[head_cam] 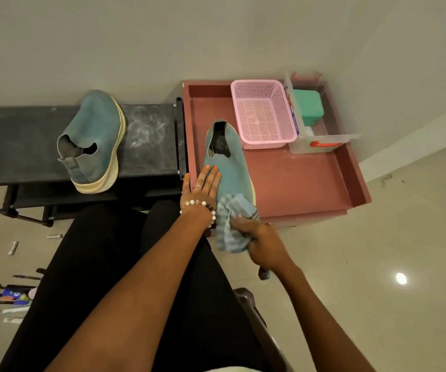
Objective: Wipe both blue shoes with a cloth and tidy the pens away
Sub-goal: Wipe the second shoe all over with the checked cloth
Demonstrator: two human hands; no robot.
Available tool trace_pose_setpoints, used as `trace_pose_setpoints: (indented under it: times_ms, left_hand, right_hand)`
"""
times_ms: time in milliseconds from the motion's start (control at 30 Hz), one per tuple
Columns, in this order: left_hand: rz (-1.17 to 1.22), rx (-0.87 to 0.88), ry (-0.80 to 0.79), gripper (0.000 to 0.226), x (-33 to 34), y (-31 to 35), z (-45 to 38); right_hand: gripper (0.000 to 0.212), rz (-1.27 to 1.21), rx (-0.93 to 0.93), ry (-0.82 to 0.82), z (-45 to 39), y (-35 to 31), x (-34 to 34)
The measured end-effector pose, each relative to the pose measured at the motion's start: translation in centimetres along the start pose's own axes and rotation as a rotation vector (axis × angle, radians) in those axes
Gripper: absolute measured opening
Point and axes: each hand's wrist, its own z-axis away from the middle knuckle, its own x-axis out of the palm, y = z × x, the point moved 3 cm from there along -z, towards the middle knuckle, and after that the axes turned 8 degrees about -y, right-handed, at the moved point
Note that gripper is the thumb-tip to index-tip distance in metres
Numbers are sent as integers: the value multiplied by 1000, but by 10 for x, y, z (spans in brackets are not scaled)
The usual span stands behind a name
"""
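The red tray (348,167) holds one blue shoe (228,167), a pink basket (263,114) and a clear box (321,142) with a green block (307,106). The left hand (201,187) lies flat and open on this shoe; the right hand (263,244) grips a cloth (232,226) against its toe. The other shoe (94,140) lies on the black rack (149,140) left of the tray; pens (9,296) lie on the floor far left.

Before us, black bench (146,135) with one shoe (92,140); pink tray (297,178) with second shoe (229,167), basket (263,114), clear box (321,142); pens (4,294) on floor (377,251).
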Motion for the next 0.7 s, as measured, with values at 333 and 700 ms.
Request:
trace_pose_setpoints:
  times_ms: [333, 700]
  left_hand:
    - [259, 114, 150, 74, -33, -17, 8]
    - [-302, 271, 30, 89, -20, -41, -20]
  right_hand:
    - [25, -1360, 454, 772, -1, -19, -68]
    - [59, 570, -68, -89, -26, -25, 31]
